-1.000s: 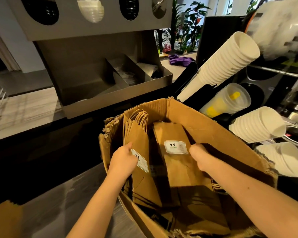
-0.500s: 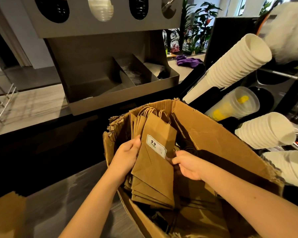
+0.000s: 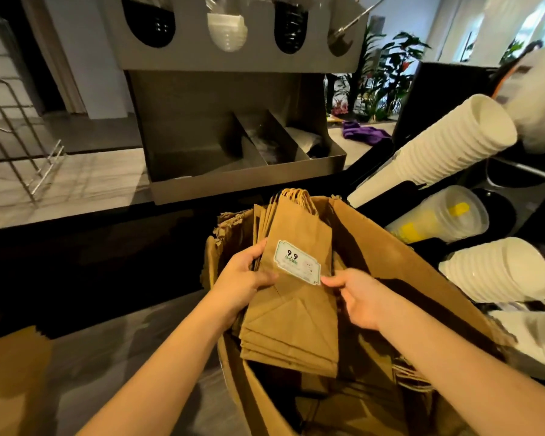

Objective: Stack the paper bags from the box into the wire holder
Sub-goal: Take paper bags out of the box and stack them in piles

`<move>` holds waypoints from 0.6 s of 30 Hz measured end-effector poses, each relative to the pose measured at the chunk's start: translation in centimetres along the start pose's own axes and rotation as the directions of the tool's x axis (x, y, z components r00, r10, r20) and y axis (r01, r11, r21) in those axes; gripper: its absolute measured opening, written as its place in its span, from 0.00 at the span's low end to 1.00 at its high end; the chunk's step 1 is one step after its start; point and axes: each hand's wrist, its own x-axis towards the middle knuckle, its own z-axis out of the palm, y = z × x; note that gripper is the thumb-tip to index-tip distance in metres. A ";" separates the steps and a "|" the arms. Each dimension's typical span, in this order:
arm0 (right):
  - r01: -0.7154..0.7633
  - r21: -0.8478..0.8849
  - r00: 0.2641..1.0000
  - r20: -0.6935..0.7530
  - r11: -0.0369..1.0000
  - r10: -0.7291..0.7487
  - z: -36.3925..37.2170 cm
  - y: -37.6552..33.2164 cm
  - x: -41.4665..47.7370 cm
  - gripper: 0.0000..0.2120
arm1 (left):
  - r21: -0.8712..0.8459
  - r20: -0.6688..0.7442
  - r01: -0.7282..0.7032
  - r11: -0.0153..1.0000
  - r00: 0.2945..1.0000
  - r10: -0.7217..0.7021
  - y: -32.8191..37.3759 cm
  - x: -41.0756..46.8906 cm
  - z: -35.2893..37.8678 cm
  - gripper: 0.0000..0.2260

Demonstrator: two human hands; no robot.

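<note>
The left hand (image 3: 243, 275) grips a bundle of flat paper bags (image 3: 293, 313) by its left edge, with the thumb on the front face and the fingers tucked behind. The right hand (image 3: 359, 297) holds the opposite edge. Its thumb tip lies beside the corner of the sticker (image 3: 298, 262) and its fingers are curled at the edge, though how far they reach behind is hidden. Clamping both sides looks meant to keep the bags squared up as one pack, so none fans out or slips.

The bundle is tilted, leaning away from the person, inside the box (image 3: 390, 247) at its left side. Its twisted handles (image 3: 296, 196) poke above the far rim, while its folded bottoms are still below the near rim. So the bags are in hand but not out of the box yet. More bags (image 3: 406, 376) lie loose deep in the box, to the right of the bundle.

The wire holder (image 3: 19, 146) stands on the counter well to the left of the box and beyond it, and no bags can be seen in it. The bundle probably has to be lifted over the left wall and carried across.

Straight behind the box is a steel organiser (image 3: 243, 171), and stacks of white cups (image 3: 447, 146) lie on their sides to its right.
</note>
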 end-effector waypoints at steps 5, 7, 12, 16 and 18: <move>0.126 0.157 0.992 0.001 0.980 -0.128 1.6 -1.5 -3.6 0.09 | -0.093 0.016 -0.134 0.987 0.991 0.136 1.8 -0.6 -0.6 0.36; 0.187 0.158 0.982 0.008 0.970 -0.191 2.4 -1.7 -4.5 0.16 | -0.131 0.023 -0.178 0.975 0.983 0.182 2.4 -1.1 -1.1 0.36; 0.427 0.163 0.902 -0.001 0.889 -0.433 7.1 -1.2 -7.0 0.20 | -0.204 0.038 -0.242 0.949 0.966 0.254 2.6 -3.4 -5.4 0.37; 0.596 0.111 0.800 0.006 0.795 -0.600 12.9 -0.7 -8.8 0.21 | -0.234 -0.009 -0.273 0.933 0.960 0.279 2.3 -6.3 -10.2 0.46; 0.673 0.088 0.735 0.034 0.735 -0.677 16.5 -0.1 -9.1 0.24 | -0.195 0.006 -0.292 0.936 0.954 0.299 1.3 -7.7 -13.6 0.45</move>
